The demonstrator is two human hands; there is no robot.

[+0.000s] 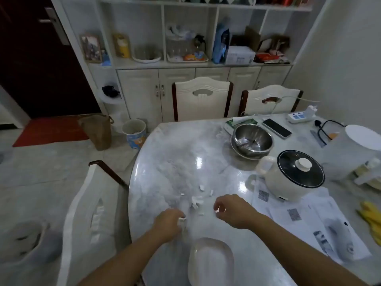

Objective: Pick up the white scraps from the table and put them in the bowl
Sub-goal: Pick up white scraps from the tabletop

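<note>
Lying between the hands: white scraps [197, 200]. Left hand [168, 223] pinched on one scrap; right hand [231, 210] curled, contents unclear. Bowl [210, 263] nearer.

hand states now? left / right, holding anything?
Left hand: closed, pinching a white scrap.
Right hand: fingers curled, a bit of white at the fingertips; an actual grip cannot be told.

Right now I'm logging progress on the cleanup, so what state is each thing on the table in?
White scraps: several lying loose on the table.
White bowl: upright at the near edge, looks empty.
Left hand: pinched on a scrap.
Right hand: curled, a white bit at the fingertips.
Steel bowl: upright, utensil inside.
Cooker: lid on.
Phone: screen dark.
</note>
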